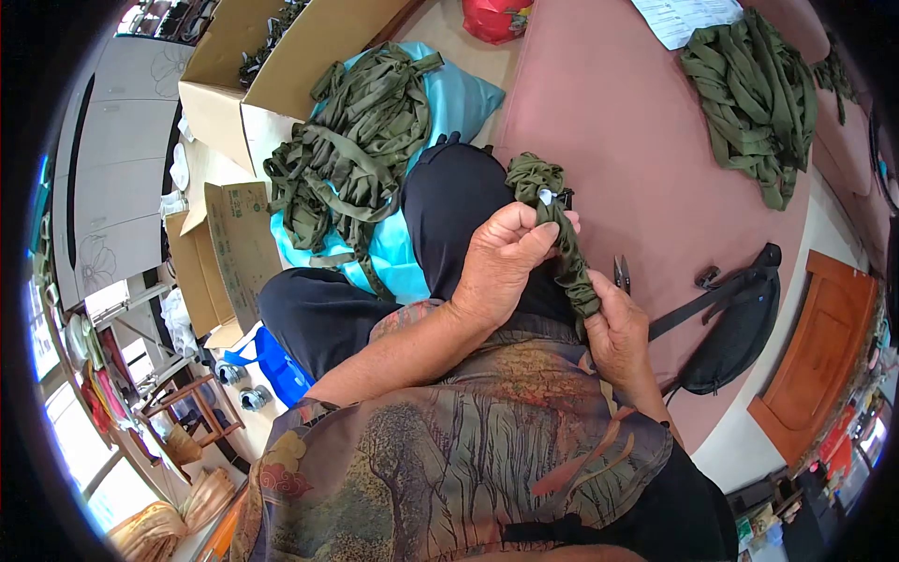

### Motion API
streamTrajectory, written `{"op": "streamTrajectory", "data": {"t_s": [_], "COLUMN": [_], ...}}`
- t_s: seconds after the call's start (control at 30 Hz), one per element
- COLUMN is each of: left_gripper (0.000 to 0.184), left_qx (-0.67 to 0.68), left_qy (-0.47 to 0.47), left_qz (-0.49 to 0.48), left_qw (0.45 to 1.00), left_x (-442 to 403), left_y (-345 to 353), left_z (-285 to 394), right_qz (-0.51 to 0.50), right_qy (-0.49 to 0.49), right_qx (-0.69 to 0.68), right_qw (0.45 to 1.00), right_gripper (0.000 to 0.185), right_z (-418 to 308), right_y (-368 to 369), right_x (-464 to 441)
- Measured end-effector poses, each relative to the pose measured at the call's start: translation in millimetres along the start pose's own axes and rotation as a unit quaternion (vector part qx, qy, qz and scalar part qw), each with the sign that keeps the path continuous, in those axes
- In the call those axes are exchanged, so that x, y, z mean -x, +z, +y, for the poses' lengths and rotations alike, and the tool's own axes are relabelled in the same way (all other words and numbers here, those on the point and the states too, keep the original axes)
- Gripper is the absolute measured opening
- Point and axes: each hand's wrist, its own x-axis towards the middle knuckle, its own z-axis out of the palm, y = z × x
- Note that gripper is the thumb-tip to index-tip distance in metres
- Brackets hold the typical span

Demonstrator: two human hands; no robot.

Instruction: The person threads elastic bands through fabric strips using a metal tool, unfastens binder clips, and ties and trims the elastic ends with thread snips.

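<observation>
A bunched dark green fabric strip (pixel 573 272) runs between my two hands above my lap. My left hand (pixel 506 262) pinches its upper part, thumb against the fingers, beside a small white piece (pixel 547 197) and a small black part. Lower down, my right hand (pixel 618 328) grips the other end of the strip, fingers closed. Just beyond my right hand, small metal snips (pixel 622 272) lie on the pink seat. A large heap of similar green fabric (pixel 365 140) rests on a bright blue bag (pixel 464 94) to the left of my knee.
More green fabric (pixel 754 98) and a printed sheet (pixel 684 17) lie on the pink seat (pixel 599 103). A black waist bag (pixel 735 328) sits at the right. Cardboard boxes (pixel 220 122) stand at the left, near a blue bag (pixel 281 365) on the floor.
</observation>
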Motion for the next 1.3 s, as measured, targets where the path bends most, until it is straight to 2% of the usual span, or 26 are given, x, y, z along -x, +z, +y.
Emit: {"op": "streamTrajectory", "data": {"t_s": [0.27, 0.33, 0.47, 0.57, 0.6, 0.7, 0.83, 0.87, 0.97, 1.0, 1.17, 1.3], "left_gripper": [0.018, 0.018, 0.017, 0.013, 0.01, 0.022, 0.019, 0.015, 0.015, 0.017, 0.013, 0.013], "left_qx": [-0.064, -0.13, -0.119, -0.154, -0.197, -0.271, -0.149, -0.184, -0.083, -0.082, -0.02, 0.031], "left_qy": [0.011, 0.01, -0.001, -0.088, -0.056, 0.064, -0.05, -0.029, 0.054, 0.058, 0.086, 0.137], "left_qz": [-0.038, -0.063, -0.07, -0.031, -0.002, 0.072, 0.009, -0.006, -0.041, -0.032, -0.002, 0.047], "left_qw": [0.997, 0.989, 0.99, 0.984, 0.979, 0.958, 0.988, 0.982, 0.994, 0.994, 0.996, 0.989], "left_x": [1.3, 3.3, 0.2, 0.6, 2.5, 0.6, -5.9, -7.9, -16.8, -18.1, -20.3, -20.4], "left_y": [-2.5, -3.7, -5.8, -9.9, -1.4, 11.2, -1.0, -5.2, -13.7, -14.8, -21.5, -28.0], "left_z": [2.4, -0.9, 2.9, 12.1, 23.0, 40.5, 57.0, 55.7, 55.8, 58.8, 84.9, 112.1], "right_qz": [-0.028, -0.008, 0.041, 0.067, 0.068, 0.059, 0.015, 0.002, 0.025, 0.005, -0.055, -0.078], "right_qy": [0.002, -0.022, -0.036, -0.056, -0.065, -0.087, -0.071, -0.062, -0.009, -0.049, 0.029, 0.033], "right_qx": [0.034, 0.03, 0.013, 0.001, 0.012, 0.041, 0.057, 0.062, -0.045, 0.015, -0.064, -0.012], "right_qw": [0.999, 0.999, 0.998, 0.996, 0.996, 0.994, 0.996, 0.996, 0.999, 0.999, 0.996, 0.996], "right_gripper": [0.045, 0.044, 0.042, 0.041, 0.041, 0.041, 0.041, 0.04, 0.036, 0.031, 0.024, 0.022], "right_z": [-1.4, -2.2, -5.8, -4.5, -3.8, -2.5, -8.9, -10.2, -20.4, -21.3, -44.3, -46.3], "right_y": [-15.4, -11.5, 5.1, 10.1, 9.0, 1.9, -0.5, -1.2, 3.4, -1.3, -8.5, -27.0], "right_x": [-0.7, -5.4, -13.1, -19.3, -22.2, -29.1, -29.9, -30.8, -41.3, -48.7, -60.4, -53.6]}}
